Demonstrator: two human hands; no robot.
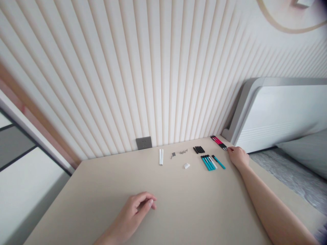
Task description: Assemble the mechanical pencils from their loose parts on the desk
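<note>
My left hand [139, 209] rests on the beige table with its fingers loosely bent and nothing visible in it. The thumb lies close to the fingertips, with a gap behind it. My right hand [238, 156] is at the table's far right edge, its fingers curled in. Its fingertips are right at the white-tipped ends of a row of red-and-black pen barrels [218, 142]; whether they grip anything is hidden. Left of that hand lie a single teal pen barrel [219, 162] and a row of teal barrels [207, 163] with a whitish one [213, 162].
Several black tubes [198, 149], small metal pieces [183, 151], a small grey part [173, 154], small white pieces [186, 165] and thin white rods [161, 157] lie toward the back. A socket [144, 143] sits on the ribbed wall. A bed [283, 163] adjoins the right side.
</note>
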